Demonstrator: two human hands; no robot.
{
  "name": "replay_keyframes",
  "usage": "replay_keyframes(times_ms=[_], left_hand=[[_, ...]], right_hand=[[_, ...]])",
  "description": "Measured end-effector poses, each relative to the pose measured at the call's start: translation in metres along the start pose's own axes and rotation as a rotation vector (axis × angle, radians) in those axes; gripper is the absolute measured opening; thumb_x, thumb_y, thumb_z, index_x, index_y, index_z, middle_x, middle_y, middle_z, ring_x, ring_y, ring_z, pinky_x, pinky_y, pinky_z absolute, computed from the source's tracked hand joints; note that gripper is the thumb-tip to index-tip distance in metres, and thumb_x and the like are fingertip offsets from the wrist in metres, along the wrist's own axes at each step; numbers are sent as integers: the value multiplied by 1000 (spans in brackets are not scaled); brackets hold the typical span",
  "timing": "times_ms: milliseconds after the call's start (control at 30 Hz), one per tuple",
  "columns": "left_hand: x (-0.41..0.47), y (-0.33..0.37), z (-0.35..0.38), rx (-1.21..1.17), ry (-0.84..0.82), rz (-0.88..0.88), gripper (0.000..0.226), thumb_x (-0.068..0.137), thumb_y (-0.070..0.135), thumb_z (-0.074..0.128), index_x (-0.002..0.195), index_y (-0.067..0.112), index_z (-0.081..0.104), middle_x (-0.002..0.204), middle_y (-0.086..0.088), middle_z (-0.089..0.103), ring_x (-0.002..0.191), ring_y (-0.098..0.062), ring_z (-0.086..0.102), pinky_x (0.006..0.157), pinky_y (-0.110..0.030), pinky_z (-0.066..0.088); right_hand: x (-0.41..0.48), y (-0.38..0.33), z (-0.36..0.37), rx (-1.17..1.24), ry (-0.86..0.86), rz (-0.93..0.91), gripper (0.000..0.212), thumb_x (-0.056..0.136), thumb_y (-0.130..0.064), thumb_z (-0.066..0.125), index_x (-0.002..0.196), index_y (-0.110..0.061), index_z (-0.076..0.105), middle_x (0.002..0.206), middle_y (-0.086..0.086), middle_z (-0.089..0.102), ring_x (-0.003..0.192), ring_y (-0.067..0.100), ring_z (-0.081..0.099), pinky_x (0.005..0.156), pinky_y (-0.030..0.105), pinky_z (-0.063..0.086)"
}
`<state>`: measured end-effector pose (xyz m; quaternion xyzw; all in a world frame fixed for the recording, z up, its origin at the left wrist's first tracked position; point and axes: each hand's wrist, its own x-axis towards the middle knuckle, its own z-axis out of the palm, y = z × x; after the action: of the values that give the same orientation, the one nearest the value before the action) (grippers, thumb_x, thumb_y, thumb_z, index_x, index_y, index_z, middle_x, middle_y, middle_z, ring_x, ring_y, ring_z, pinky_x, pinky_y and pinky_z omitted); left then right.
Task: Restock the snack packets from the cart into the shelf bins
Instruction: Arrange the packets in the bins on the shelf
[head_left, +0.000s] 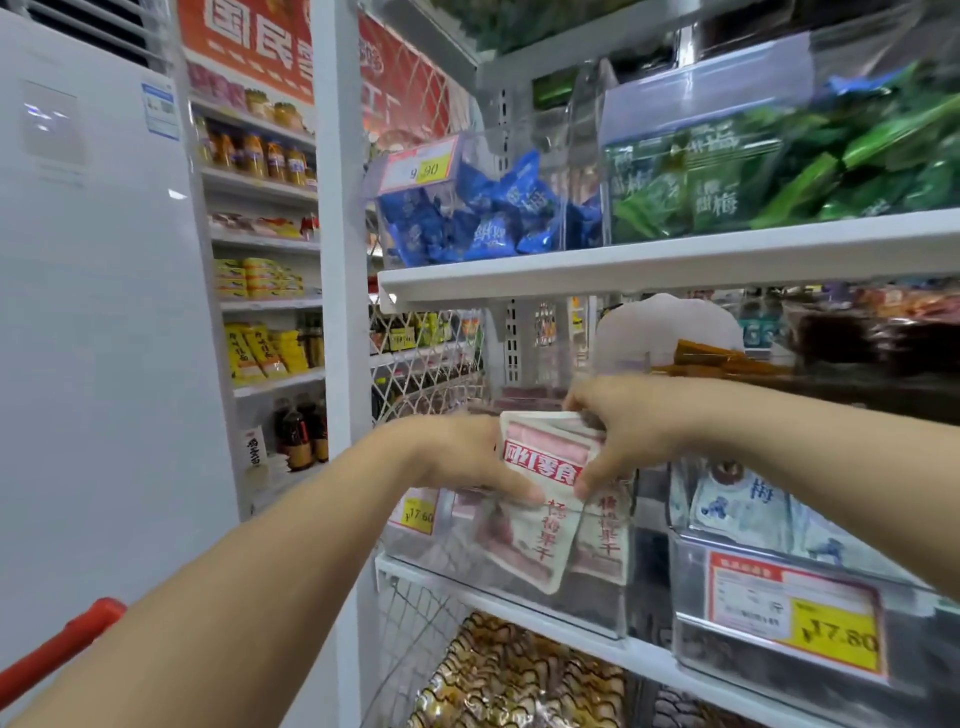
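**At the middle shelf, both hands hold a stack of snack packets in a clear bin**

At the left end of the middle shelf (597, 644), the left hand (467, 457) and right hand (631, 431) grip one stack of snack packets (545, 452) between them. The left hand's fingers curl round its left edge. The right hand pinches the top right corner, with the thumb down the front. The packets are white with a red band reading "网红零食". Below the band run vertical red characters that seem to end in "果干". The lower halves of the packets sit inside the clear bin (498, 592) and show blurred through its front wall. How many packets are in the stack cannot be counted.

A yellow price tag (418, 514) on the bin's left reads "17.60", partly covered by the left wrist. The neighbouring bin carries a red-and-yellow label (795, 618) marked "17.80". Its small print is unreadable, and the white packets with blue drawings (743, 509) behind it show "梅".

On the shelf above, a tag (418, 166) reads "9.90" over a bin of blue packets (498, 218). The green packets (727, 182) beside them show "甜梅", smeared towards the right. A red banner (249, 47) at top left is cut off by the frame. The cart's red handle (57, 649) pokes in at the lower left, and the rest of the cart is out of view.
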<state>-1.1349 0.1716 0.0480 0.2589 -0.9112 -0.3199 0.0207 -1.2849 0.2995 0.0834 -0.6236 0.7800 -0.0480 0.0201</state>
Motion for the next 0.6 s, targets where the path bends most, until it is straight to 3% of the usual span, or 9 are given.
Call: replay_keyframes(times_ms=[67, 133, 233, 333, 367, 400, 467, 500, 600], left_hand=[[5, 8, -3, 106, -72, -116, 21, 94, 33, 71, 107, 18, 67, 100, 0, 72, 82, -10, 63, 76, -19, 59], [11, 13, -5, 263, -105, -205, 26, 95, 43, 65, 88, 18, 61, 85, 9, 62, 66, -1, 57, 54, -10, 48], [18, 14, -8, 273, -164, -253, 26, 93, 43, 69, 97, 18, 64, 94, 9, 71, 70, 3, 63, 66, -13, 47], [10, 16, -11, 224, -262, -295, 46, 93, 39, 70, 132, 16, 60, 118, 3, 74, 105, -10, 70, 98, -24, 48], [10, 15, -11, 224, -283, -277, 51, 93, 39, 69, 138, 16, 58, 126, 3, 71, 112, -12, 68, 100, -24, 47], [12, 14, -12, 202, -295, -260, 51, 94, 36, 69, 137, 12, 58, 123, 2, 72, 110, -10, 69, 92, -19, 50], [17, 14, -11, 88, -284, -249, 41, 94, 27, 70, 125, 1, 60, 100, 1, 79, 84, -2, 74, 70, -12, 54], [20, 14, -10, 37, -290, -253, 36, 95, 24, 69, 119, -1, 60, 95, -1, 79, 76, -1, 74, 69, -12, 54], [23, 14, -2, -90, -309, -256, 29, 96, 19, 68, 110, -2, 55, 98, -7, 76, 82, -4, 75, 81, -18, 57]], right_hand=[[5, -1, -1, -99, -51, 6, 75, 63, -46, 91, 123, -23, 52, 114, -4, 60, 98, 24, 63, 83, 48, 59], [8, -1, -3, -112, -98, 19, 76, 64, -42, 91, 128, -25, 54, 110, -6, 58, 97, 25, 64, 82, 46, 60], [10, 1, -8, -93, -149, 38, 78, 68, -32, 90, 137, -29, 52, 103, -10, 51, 100, 24, 63, 84, 42, 60], [11, 1, -9, -88, -174, 49, 76, 74, -22, 85, 141, -29, 50, 108, -7, 48, 103, 26, 63, 84, 40, 60], [12, 1, -9, -95, -173, 46, 75, 76, -20, 83, 142, -27, 49, 111, -6, 48, 103, 26, 63, 84, 39, 60], [12, 0, -8, -113, -161, 38, 73, 78, -19, 81, 143, -25, 49, 114, -4, 50, 103, 25, 63, 85, 37, 59], [12, 0, -7, -170, -113, 13, 66, 82, -18, 77, 143, -19, 51, 119, -2, 57, 103, 19, 60, 86, 30, 55], [11, -1, -6, -184, -85, 5, 62, 84, -18, 75, 142, -17, 52, 121, -3, 59, 103, 18, 59, 85, 28, 54], [10, 1, -7, -144, -52, 16, 57, 86, -15, 73, 140, -17, 54, 122, -2, 63, 103, 17, 60, 85, 27, 53]])
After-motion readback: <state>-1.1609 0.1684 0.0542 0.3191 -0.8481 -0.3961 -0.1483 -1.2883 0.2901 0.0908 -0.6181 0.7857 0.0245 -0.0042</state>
